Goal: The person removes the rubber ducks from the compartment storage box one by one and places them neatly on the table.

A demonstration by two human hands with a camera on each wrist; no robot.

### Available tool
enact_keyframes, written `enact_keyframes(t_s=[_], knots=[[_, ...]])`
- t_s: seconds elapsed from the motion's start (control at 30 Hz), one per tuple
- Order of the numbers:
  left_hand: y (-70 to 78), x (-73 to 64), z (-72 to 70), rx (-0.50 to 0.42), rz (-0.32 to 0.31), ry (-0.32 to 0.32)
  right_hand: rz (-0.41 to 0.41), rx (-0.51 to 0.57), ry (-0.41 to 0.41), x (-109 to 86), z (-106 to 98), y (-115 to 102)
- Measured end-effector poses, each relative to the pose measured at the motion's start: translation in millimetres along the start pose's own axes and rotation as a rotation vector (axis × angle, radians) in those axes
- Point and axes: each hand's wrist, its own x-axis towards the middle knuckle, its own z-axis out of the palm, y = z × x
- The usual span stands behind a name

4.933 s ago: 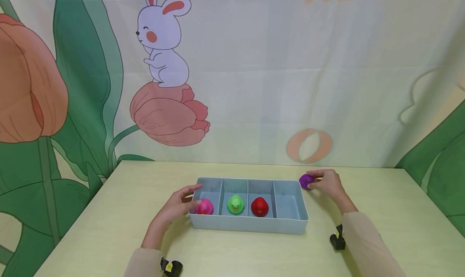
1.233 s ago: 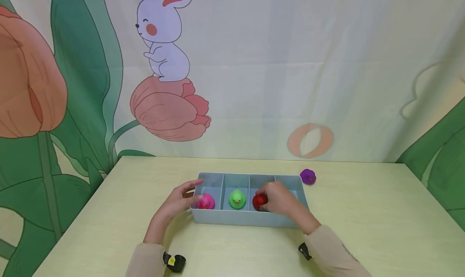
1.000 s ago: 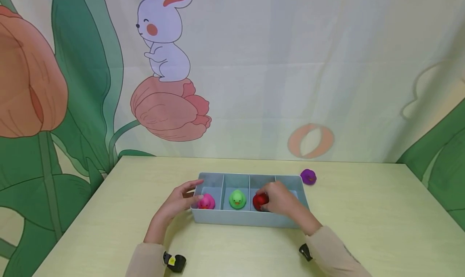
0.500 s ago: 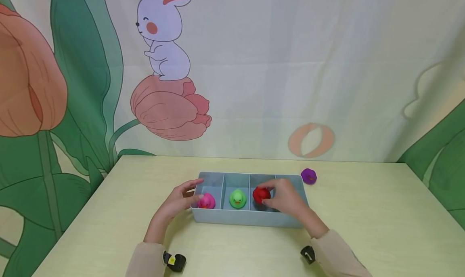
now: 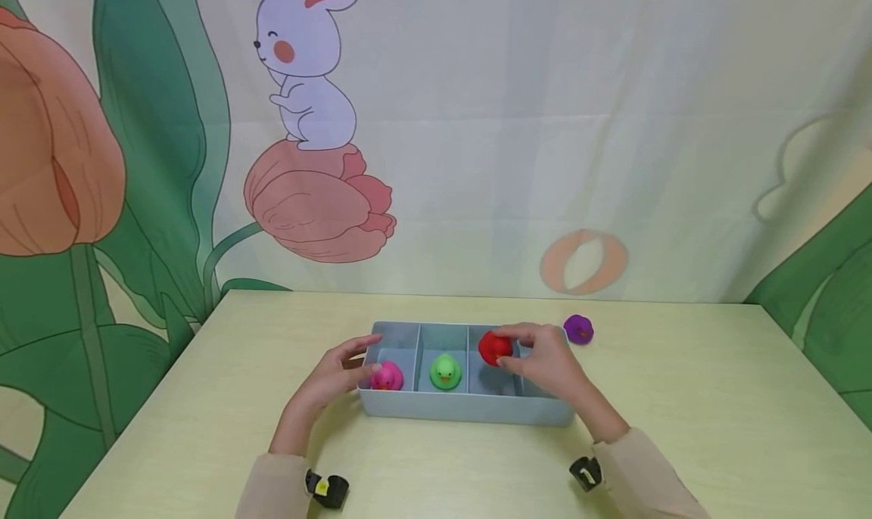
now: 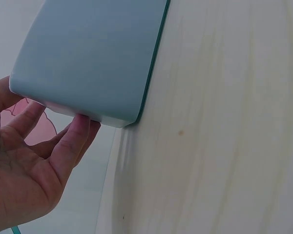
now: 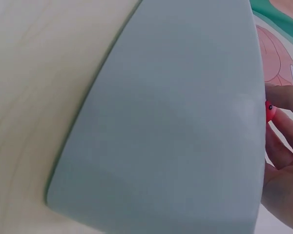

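My right hand [image 5: 548, 358] pinches a red rubber duck [image 5: 492, 348] between thumb and fingers, raised above the third compartment of a grey-blue divided box [image 5: 463, 408]. In the right wrist view the box's wall hides most of the red duck [image 7: 270, 111]. My left hand [image 5: 330, 379] grips the box's left end, thumb and index finger over the rim. A pink rubber duck [image 5: 388, 377] sits in the leftmost compartment near that thumb, and a green rubber duck [image 5: 446, 373] in the second. In the left wrist view, fingertips touch the box's end wall [image 6: 88, 63].
A purple rubber duck [image 5: 578, 329] lies on the wooden table [image 5: 702, 398] just beyond the box's back right corner. Behind the table hangs a printed curtain [image 5: 463, 163] with a rabbit and flowers. Black wrist cameras [image 5: 328, 491] sit at both sleeves.
My right hand has let go of the purple duck beside the box, taken hold of the red duck and lifted it up and slightly right. The left hand stays at the box.
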Motion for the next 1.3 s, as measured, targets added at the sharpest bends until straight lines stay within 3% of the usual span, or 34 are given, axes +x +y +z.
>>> enact_keyframes(t_s=[0.73, 1.03, 1.3], knots=[[-3.9, 2.4, -3.9, -0.009, 0.003, -0.003, 0.073, 0.109, 0.069, -2.3, -37.3, 2.9], [-4.7, 2.6, -2.5, -0.011, 0.002, -0.005, 0.129, 0.044, 0.094, -5.8, -52.7, 16.0], [-4.2, 2.8, -0.6, -0.005, 0.003, -0.003, 0.169, 0.087, 0.109, -8.5, -70.5, 33.3]])
